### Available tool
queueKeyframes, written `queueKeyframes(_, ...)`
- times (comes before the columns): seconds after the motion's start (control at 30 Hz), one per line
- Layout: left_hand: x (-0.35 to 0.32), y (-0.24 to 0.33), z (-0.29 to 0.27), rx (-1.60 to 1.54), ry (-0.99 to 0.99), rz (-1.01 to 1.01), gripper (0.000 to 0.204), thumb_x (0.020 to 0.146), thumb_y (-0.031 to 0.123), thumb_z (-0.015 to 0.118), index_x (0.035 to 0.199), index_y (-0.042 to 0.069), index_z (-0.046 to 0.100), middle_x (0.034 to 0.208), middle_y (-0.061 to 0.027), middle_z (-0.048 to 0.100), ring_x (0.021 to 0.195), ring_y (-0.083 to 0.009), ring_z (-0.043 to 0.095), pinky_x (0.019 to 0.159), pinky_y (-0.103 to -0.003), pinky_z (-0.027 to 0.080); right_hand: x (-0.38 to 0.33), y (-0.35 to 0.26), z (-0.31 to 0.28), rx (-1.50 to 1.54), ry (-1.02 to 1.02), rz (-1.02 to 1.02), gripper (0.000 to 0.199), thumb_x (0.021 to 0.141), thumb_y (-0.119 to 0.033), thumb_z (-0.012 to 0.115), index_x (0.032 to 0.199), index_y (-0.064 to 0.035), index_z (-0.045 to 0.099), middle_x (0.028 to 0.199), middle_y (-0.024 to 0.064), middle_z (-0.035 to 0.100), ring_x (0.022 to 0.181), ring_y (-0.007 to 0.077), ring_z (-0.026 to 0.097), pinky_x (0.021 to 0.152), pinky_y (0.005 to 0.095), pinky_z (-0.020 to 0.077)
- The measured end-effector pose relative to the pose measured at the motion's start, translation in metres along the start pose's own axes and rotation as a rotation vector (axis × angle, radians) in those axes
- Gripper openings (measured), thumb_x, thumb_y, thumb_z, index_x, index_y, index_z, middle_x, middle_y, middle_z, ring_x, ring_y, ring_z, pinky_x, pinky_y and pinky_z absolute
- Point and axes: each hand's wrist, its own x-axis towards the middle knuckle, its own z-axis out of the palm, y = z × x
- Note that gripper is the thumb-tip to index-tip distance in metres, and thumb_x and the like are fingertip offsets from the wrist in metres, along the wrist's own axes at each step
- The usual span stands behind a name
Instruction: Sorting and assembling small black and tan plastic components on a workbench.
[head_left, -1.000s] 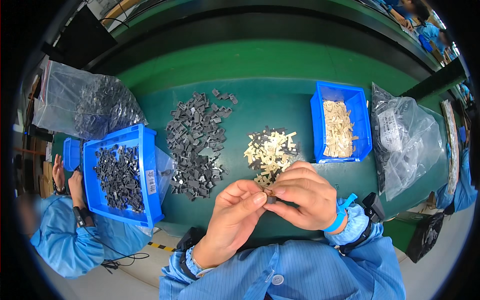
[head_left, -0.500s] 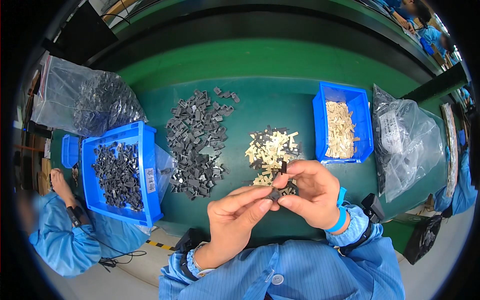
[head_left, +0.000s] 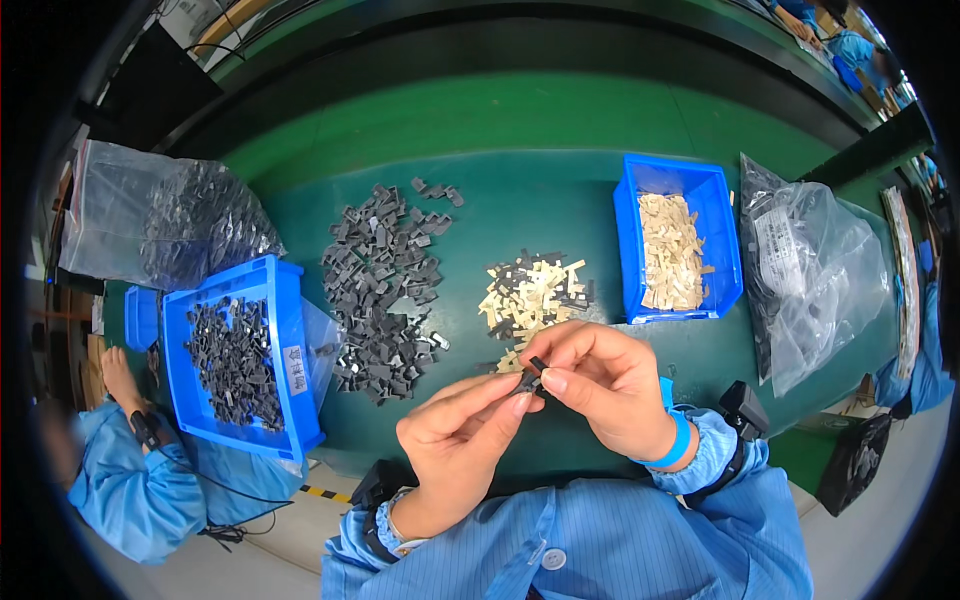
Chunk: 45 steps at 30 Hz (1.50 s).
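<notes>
My left hand (head_left: 458, 428) pinches a small dark grey plastic part (head_left: 528, 384) between thumb and fingertips, low over the near side of the table. Right beside it, my right hand (head_left: 612, 392) grips a small black strip (head_left: 538, 364) by its end, tilted against the grey part. Fingertips hide most of both pieces. Just beyond my hands lies a mixed pile of cream and black strips (head_left: 532, 292). Farther left spreads a large heap of dark grey plastic parts (head_left: 384, 290).
A blue bin (head_left: 291, 345) of black parts stands at left, with a clear bag (head_left: 110, 215) of dark parts behind it. At right are a blue bin (head_left: 629, 240) of cream strips and a clear plastic bag (head_left: 835, 285). A co-worker's hand (head_left: 121, 378) shows far left.
My right hand has brought the black strip down from above the fingers to the grey part. Both hands have shifted slightly left, and the whole view has moved a little.
</notes>
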Motion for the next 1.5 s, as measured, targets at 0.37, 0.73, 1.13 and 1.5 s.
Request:
queueKeyframes(0.37, -0.001, 0.0, 0.0, 0.006, -0.008, 0.0, 0.023, 0.077, -0.01, 0.059, 0.1, -0.006, 0.061, 0.097, -0.0186, 0.061, 0.082, -0.0222, 0.064, 0.071, -0.027, 0.054, 0.0, 0.004, -0.003, -0.024, -0.022, -0.028, 0.004, 0.082, 0.003, 0.056, 0.085, 0.0023, 0.053, 0.1, 0.0135, 0.055, 0.084, 0.0141, 0.055, 0.073, 0.0267, 0.0471)
queueKeyframes(0.73, 0.0, 0.001, 0.002, -0.01, -0.004, 0.002, 0.022, 0.076, -0.01, 0.06, 0.098, -0.006, 0.061, 0.096, -0.0187, 0.061, 0.081, -0.0224, 0.064, 0.072, -0.028, 0.054, -0.001, 0.002, -0.001, -0.073, -0.014, -0.021, 0.003, 0.082, 0.004, 0.055, 0.084, 0.0026, 0.052, 0.098, 0.0144, 0.055, 0.084, 0.0135, 0.055, 0.07, 0.0246, 0.0495)
queueKeyframes(1.13, -0.003, 0.0, 0.003, -0.015, 0.013, 0.023, 0.022, 0.076, -0.011, 0.061, 0.097, -0.006, 0.062, 0.095, -0.0178, 0.062, 0.082, -0.0198, 0.063, 0.071, -0.026, 0.053, -0.002, 0.003, -0.003, -0.167, -0.021, -0.094, 0.014, 0.076, 0.008, 0.06, 0.086, 0.0014, 0.054, 0.098, 0.0128, 0.056, 0.087, 0.0137, 0.055, 0.073, 0.0262, 0.0483)
queueKeyframes(1.5, -0.004, 0.003, -0.004, -0.27, -0.057, -0.115, 0.019, 0.079, -0.009, 0.058, 0.096, -0.004, 0.062, 0.093, -0.0178, 0.063, 0.08, -0.0211, 0.064, 0.073, -0.029, 0.053, 0.009, -0.009, -0.014, -0.382, -0.223, 0.066, 0.011, 0.078, -0.007, 0.065, 0.081, -0.0014, 0.056, 0.077, 0.004, 0.06, 0.071, 0.01, 0.057, 0.061, 0.025, 0.0459)
